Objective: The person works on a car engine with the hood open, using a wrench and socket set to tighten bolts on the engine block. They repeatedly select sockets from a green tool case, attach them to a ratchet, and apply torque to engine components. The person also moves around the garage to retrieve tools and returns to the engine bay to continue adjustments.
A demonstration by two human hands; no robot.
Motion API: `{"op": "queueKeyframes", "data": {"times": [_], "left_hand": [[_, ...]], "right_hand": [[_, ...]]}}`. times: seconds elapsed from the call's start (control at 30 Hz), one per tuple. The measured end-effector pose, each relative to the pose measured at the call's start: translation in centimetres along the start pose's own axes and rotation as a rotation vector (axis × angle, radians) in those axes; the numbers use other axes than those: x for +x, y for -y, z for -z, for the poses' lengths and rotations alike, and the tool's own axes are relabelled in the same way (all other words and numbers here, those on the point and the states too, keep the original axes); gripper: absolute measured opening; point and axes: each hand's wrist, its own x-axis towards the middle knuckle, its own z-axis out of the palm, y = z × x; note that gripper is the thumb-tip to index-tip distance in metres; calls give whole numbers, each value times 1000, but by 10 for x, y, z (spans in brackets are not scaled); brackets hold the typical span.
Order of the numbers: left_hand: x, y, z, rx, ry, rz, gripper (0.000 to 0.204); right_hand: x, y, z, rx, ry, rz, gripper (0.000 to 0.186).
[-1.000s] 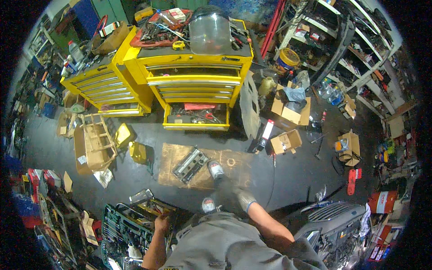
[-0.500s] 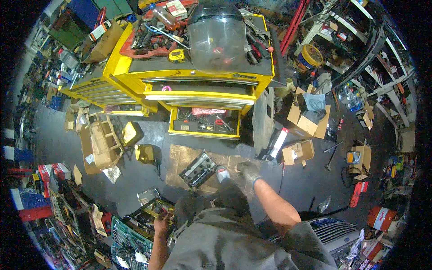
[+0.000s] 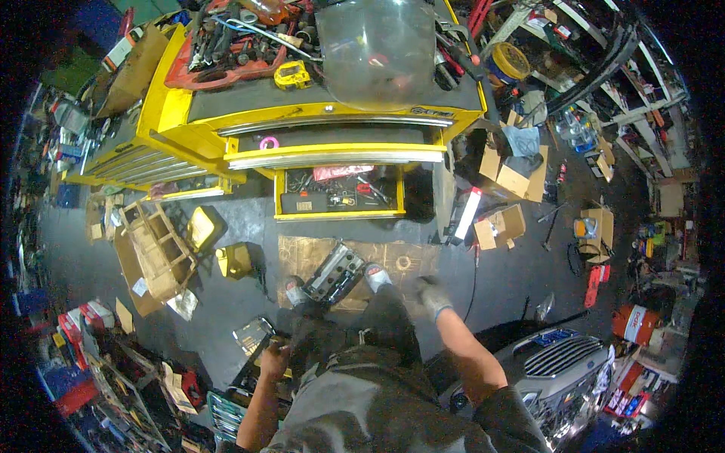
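Observation:
A grey work glove covers my right hand (image 3: 433,296), which hangs over the edge of a cardboard sheet (image 3: 408,260) on the floor. Its fingers look loosely stretched, and nothing shows in them. Bare and curled, my left hand (image 3: 274,359) is low at my left side, beside an open dark case (image 3: 255,335). Whatever its fingers may hold is too small to make out. Between my feet a black and grey engine valve cover (image 3: 334,273) lies slanted on the cardboard, apart from both hands.
Ahead stands a yellow tool cabinet (image 3: 332,155) with drawers pulled out. A clear face shield (image 3: 377,64) and a yellow tape measure (image 3: 292,75) rest on top. Yellow jugs (image 3: 234,260) and a wooden frame (image 3: 156,245) are left. Cardboard boxes (image 3: 500,226) and a car grille (image 3: 563,356) are right.
The view has shifted closer to the cabinet, and both of my feet now show around the valve cover. My left hand has risen slightly beside the case; my gloved right hand remains extended.

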Motion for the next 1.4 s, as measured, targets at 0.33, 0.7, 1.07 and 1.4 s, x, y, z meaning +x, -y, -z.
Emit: {"op": "queueKeyframes", "data": {"times": [0.33, 0.7, 1.07, 1.4], "left_hand": [[42, 87, 113, -521, -202, 141, 34], [-3, 27, -18, -28, -144, -9, 36], [26, -42, 8, -391, 72, 143, 38], [72, 15, -21, -288, 69, 146, 37]], "right_hand": [[-80, 219, -95, -544, -140, 495, 37], [72, 359, -57, -618, -266, 793, 35], [112, 349, -75, -368, -405, 914, 27], [89, 162, -146, -740, 18, 377, 31]]}}
